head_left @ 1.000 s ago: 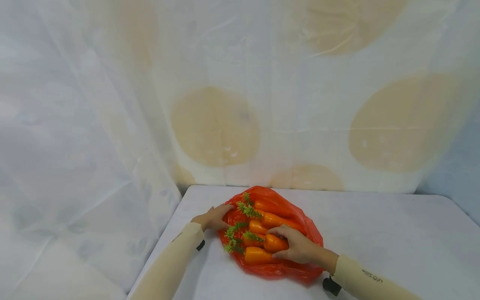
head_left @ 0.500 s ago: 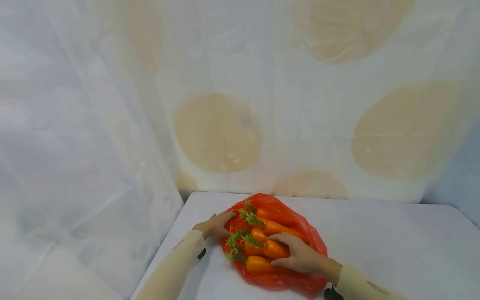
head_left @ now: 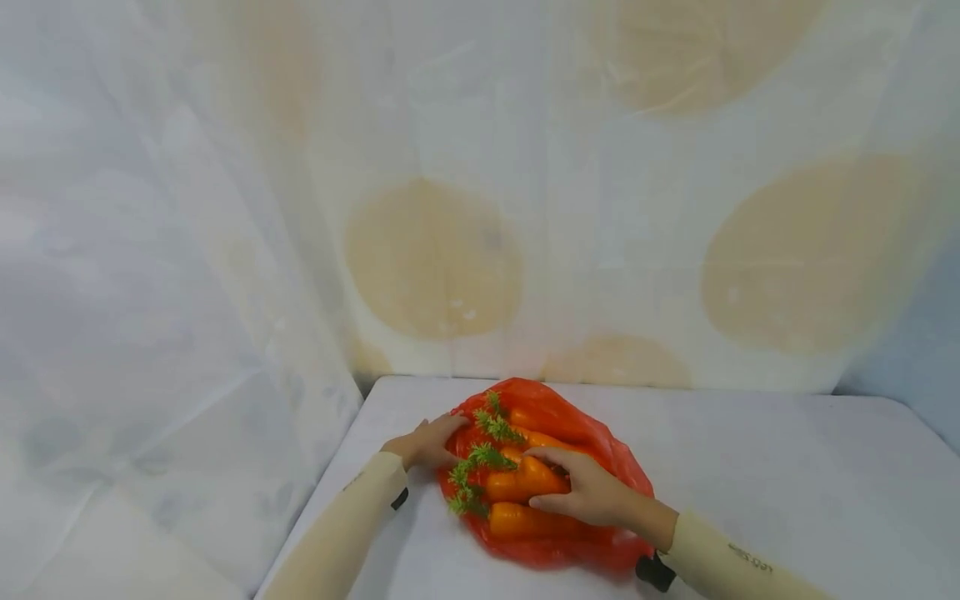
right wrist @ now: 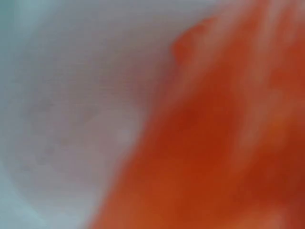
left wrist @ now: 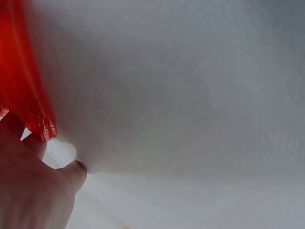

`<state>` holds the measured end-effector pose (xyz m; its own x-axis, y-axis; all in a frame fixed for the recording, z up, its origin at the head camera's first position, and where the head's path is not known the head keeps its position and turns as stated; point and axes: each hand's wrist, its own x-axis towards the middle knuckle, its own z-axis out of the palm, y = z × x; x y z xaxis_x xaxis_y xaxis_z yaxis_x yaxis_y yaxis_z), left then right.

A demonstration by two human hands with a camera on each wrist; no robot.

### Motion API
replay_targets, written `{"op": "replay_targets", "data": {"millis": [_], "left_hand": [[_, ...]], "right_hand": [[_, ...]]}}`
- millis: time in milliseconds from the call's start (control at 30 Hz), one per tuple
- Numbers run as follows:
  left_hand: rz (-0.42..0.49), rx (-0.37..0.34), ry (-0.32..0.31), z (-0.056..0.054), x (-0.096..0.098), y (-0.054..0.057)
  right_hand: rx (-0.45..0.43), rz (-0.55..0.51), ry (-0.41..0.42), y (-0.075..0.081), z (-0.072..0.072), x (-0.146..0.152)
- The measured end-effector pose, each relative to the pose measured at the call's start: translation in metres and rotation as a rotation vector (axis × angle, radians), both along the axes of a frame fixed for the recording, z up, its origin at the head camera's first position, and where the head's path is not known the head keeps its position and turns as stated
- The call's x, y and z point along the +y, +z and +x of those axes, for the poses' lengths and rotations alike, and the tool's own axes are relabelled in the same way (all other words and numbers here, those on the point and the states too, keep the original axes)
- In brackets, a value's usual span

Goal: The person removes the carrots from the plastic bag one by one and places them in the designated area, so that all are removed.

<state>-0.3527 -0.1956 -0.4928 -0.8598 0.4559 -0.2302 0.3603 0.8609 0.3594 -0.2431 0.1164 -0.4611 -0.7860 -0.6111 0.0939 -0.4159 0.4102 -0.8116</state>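
In the head view, several orange carrots point(head_left: 528, 521) with green leafy tops lie on a spread red plastic bag point(head_left: 626, 475). My right hand point(head_left: 588, 492) grips one carrot point(head_left: 525, 481) by its right part, fingers over the far side and thumb on the near side. My left hand point(head_left: 427, 443) touches the bag's left edge, beside the leafy tops. The left wrist view has the fingers of the left hand point(left wrist: 33, 186) against the bag's edge point(left wrist: 24, 81), with the thumb apart from it. Red plastic fills much of the blurred right wrist view.
The bag lies on a white table point(head_left: 765, 475) with rounded far corners. Behind it hangs a pale curtain point(head_left: 600, 208) with tan round patches, and whitish sheeting point(head_left: 150, 292) covers the left side.
The carrot in my right hand has shifted a little to the left, its leafy top now over the neighbouring leaves. My left hand stays at the bag's edge. The head view has tilted slightly.
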Motion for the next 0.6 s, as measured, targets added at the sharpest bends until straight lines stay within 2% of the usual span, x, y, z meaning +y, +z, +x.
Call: {"op": "replay_targets", "data": {"millis": [133, 267, 600], "left_hand": [[0.015, -0.015, 0.013, -0.001, -0.002, 0.005], [0.021, -0.033, 0.028, -0.001, -0.003, 0.007], [0.011, -0.031, 0.027, -0.001, -0.005, 0.003]], "right_hand": [[0.032, -0.016, -0.035, 0.013, -0.001, -0.006], [0.028, -0.046, -0.051, 0.021, -0.001, -0.009], [0.002, -0.111, -0.067, 0.029, -0.003, -0.010]]}}
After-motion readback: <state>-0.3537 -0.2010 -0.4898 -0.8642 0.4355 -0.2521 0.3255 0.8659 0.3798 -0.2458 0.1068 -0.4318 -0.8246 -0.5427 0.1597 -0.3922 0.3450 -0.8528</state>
